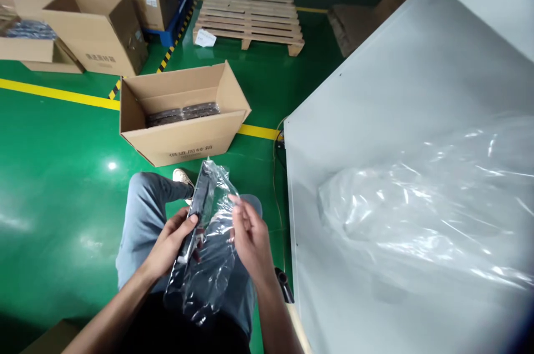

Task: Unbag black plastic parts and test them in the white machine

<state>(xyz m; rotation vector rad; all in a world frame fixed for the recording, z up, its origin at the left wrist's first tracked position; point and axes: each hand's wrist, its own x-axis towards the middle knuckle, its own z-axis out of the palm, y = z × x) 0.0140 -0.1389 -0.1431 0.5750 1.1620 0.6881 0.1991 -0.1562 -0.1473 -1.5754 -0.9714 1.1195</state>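
My left hand (173, 240) grips a flat black item (199, 206) that sits partly inside a clear plastic bag (211, 265), over my lap. My right hand (248, 234) pinches the bag's open edge on the right side, fingers curled on the film. The bag hangs crumpled down between both hands. The black item stands tilted, its upper end pointing away from me.
An open cardboard box (183, 137) with dark wrapped items inside stands on the green floor ahead. A white table (375, 120) on the right carries a heap of clear plastic bags (429, 209). More cartons (92, 31) and a wooden pallet (250, 20) lie farther back.
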